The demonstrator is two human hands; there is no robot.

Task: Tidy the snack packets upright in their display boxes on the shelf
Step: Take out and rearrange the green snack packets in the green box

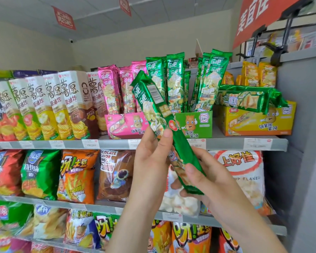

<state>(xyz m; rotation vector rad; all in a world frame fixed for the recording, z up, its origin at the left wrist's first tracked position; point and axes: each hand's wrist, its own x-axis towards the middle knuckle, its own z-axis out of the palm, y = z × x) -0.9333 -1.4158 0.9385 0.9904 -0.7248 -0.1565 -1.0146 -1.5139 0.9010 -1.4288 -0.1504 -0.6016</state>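
Both my hands hold a bunch of long green snack packets (154, 105), tilted with their tops leaning left, in front of the top shelf. My left hand (151, 157) grips them around the middle. My right hand (206, 178) grips their lower end. Behind them stands the green display box (199, 125) with several green packets (173, 81) upright in it, some leaning right. To its left the pink display box (125, 126) holds upright pink packets (109, 90). On the right, green packets (244, 98) lie flat across the yellow display box (257, 123).
Tall chip cartons (62, 106) fill the left of the top shelf (117, 144). Crisp bags (77, 176) line the lower shelves. Yellow packets (252, 73) stand behind the yellow box. A grey side panel (303, 143) closes the right. A red sign (259, 17) hangs overhead.
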